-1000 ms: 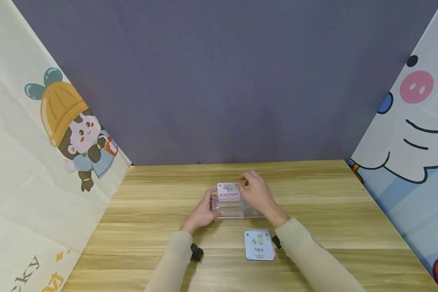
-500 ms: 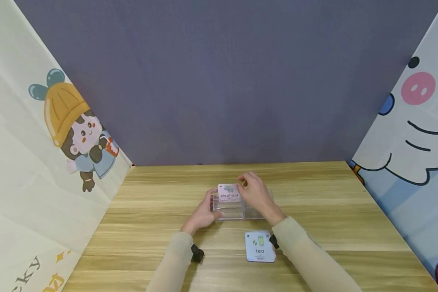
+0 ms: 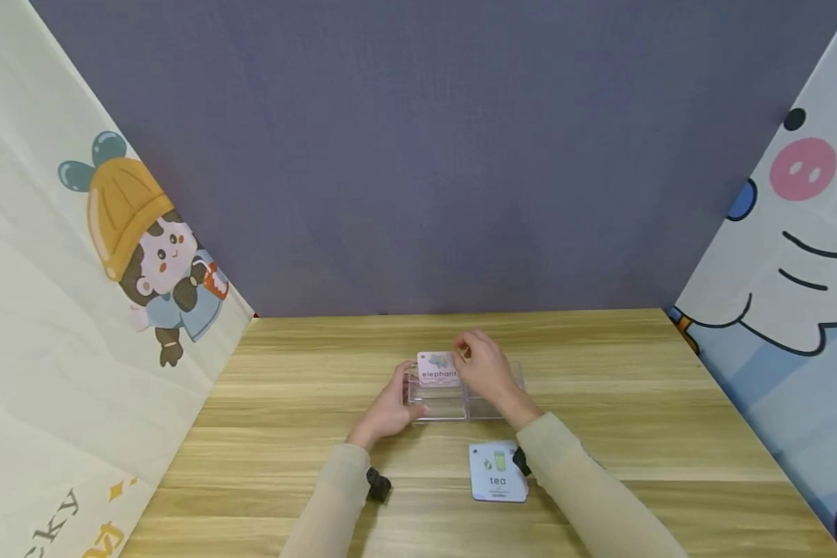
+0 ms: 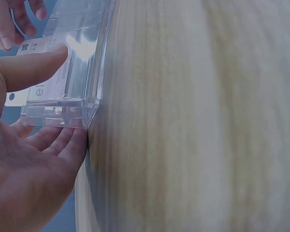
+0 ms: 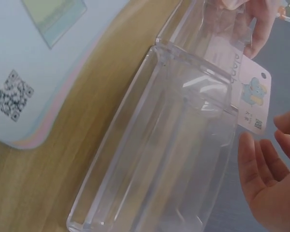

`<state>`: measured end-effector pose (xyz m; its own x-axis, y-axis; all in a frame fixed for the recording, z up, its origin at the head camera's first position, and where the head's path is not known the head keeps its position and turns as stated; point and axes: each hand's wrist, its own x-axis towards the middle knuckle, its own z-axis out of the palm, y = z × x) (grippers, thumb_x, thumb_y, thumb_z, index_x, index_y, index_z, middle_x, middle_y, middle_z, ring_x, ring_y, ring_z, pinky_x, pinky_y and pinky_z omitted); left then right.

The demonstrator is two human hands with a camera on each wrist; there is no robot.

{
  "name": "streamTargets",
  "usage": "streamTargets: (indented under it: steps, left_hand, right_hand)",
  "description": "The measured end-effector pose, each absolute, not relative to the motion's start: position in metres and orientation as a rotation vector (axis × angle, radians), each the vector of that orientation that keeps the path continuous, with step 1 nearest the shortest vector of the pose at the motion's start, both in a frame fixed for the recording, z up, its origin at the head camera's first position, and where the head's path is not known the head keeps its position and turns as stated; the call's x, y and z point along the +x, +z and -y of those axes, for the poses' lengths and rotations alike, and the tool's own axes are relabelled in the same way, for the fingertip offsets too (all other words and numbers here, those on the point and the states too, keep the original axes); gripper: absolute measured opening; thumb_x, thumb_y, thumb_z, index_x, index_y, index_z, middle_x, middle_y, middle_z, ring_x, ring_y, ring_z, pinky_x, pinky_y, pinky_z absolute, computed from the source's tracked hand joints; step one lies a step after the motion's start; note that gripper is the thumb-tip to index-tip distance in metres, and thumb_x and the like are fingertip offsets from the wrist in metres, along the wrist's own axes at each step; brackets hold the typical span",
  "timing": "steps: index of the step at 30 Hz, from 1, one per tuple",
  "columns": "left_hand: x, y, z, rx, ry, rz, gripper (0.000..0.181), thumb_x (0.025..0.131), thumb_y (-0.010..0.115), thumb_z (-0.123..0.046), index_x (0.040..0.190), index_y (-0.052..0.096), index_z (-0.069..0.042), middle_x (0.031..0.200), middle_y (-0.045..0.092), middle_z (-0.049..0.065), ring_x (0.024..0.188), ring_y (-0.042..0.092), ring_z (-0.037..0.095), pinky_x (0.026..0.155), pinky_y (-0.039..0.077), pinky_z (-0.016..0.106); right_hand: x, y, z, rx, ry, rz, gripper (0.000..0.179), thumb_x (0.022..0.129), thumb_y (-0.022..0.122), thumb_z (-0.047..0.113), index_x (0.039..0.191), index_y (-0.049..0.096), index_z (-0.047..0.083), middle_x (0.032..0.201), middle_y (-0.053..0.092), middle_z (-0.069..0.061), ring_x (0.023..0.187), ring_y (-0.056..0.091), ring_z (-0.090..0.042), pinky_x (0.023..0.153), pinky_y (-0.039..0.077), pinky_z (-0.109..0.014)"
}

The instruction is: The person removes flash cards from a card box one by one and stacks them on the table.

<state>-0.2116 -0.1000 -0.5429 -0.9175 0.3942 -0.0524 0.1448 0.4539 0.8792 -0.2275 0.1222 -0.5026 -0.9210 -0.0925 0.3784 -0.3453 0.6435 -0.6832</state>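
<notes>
A clear plastic card holder (image 3: 441, 409) with two side-by-side sections stands on the table. My left hand (image 3: 389, 407) grips its left end, the thumb (image 4: 50, 63) over the front and the fingers curled against the end wall. A pink "elephant" card (image 3: 435, 368) stands upright at the back of the left section, its lower part seen through the plastic in the left wrist view. My right hand (image 3: 487, 368) is at the card's right edge, with loosely bent fingertips (image 5: 245, 142) right by its corner. The thumb and fingers are apart there.
A pale blue "tea" card (image 3: 497, 471) lies on the wooden table (image 3: 251, 465) in front of the holder, with a pink edge showing under it. A grey wall (image 3: 418, 155) rises behind the table, and printed cartoon sheets hang on both sides.
My right hand has shifted slightly left, covering more of the elephant card's right edge. The view has shifted a little; my left hand keeps its grip on the holder.
</notes>
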Motion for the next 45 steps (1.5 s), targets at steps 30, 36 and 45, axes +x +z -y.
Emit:
streamTargets:
  steps: [30, 36, 45]
  left_hand:
    - [-0.208, -0.541, 0.103, 0.453, 1.442, -2.457, 0.093, 0.087, 0.077, -0.007, 0.159, 0.019, -0.01, 0.141, 0.048, 0.023, 0.132, 0.049, 0.041, 0.113, 0.039, 0.054]
    - [-0.21, -0.541, 0.103, 0.471, 1.448, -2.462, 0.092, 0.087, 0.077, -0.005, 0.158, 0.02, -0.009, 0.139, 0.048, 0.023, 0.132, 0.049, 0.041, 0.113, 0.039, 0.054]
    - [-0.212, -0.542, 0.102, 0.476, 1.438, -2.467, 0.094, 0.085, 0.078, -0.003, 0.158, 0.02, -0.007, 0.137, 0.05, 0.02, 0.129, 0.052, 0.04, 0.112, 0.041, 0.052]
  right_hand:
    - [-0.225, -0.509, -0.111, 0.309, 1.131, 2.6, 0.016, 0.087, 0.072, 0.002, 0.102, 0.07, 0.003, 0.097, 0.066, -0.005, 0.086, 0.063, -0.02, 0.077, 0.058, -0.038]
    - [-0.225, -0.51, -0.111, 0.335, 1.142, 2.549, 0.016, 0.087, 0.07, 0.0, 0.103, 0.07, 0.003, 0.097, 0.065, -0.005, 0.085, 0.062, -0.019, 0.075, 0.058, -0.036]
    - [-0.225, -0.511, -0.111, 0.345, 1.197, 2.528, 0.019, 0.091, 0.065, 0.0, 0.109, 0.071, 0.002, 0.097, 0.061, -0.004, 0.085, 0.059, -0.018, 0.075, 0.056, -0.033]
